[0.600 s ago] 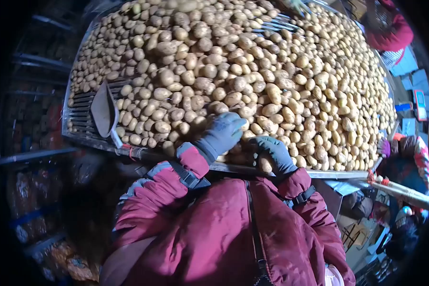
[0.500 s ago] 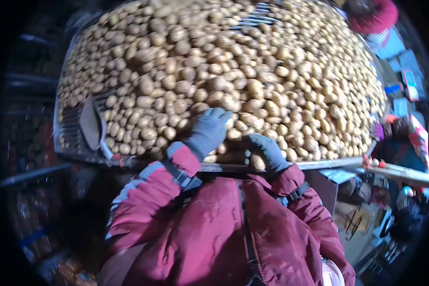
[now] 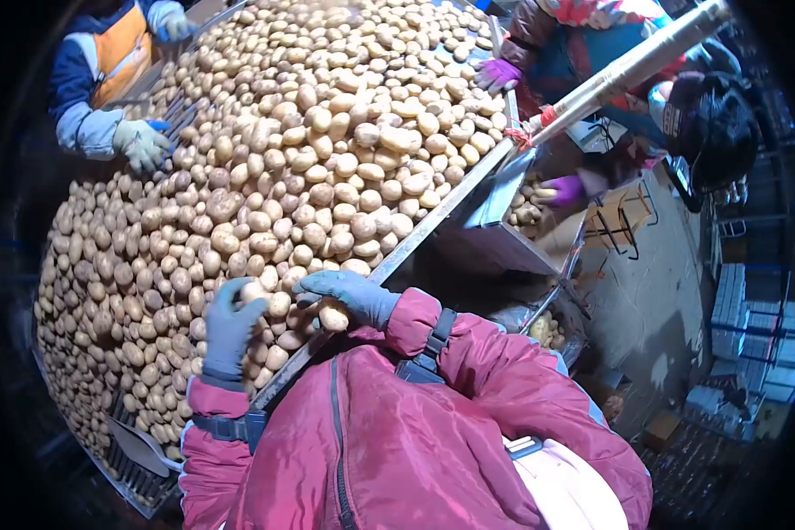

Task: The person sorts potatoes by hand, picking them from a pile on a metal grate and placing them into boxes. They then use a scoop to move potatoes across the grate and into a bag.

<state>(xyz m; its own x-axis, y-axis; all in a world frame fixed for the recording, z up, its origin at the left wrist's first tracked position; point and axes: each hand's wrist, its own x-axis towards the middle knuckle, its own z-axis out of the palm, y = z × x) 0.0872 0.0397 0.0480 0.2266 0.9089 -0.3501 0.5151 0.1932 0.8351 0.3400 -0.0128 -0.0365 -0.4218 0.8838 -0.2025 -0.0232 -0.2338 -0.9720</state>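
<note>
We are holding an oval tan potato [image 3: 333, 316] in our grey-gloved right hand [image 3: 352, 293] over the metal-rimmed desk [image 3: 406, 254], our grey-gloved left hand [image 3: 230, 325] half-curling beside heaped tan potatoes [image 3: 225, 208], its grip unclear.

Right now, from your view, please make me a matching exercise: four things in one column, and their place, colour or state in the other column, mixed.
Things:
1. Scoop-like tool
2. Your right hand
3. Long pole
4. Your jacket

Descriptions:
A. Dark pinkish red
B. Toward the upper right of the picture
C. Gloved, holding a potato
D. Toward the lower left of the picture

Right pairs: 1-D, 2-C, 3-B, 4-A
</note>
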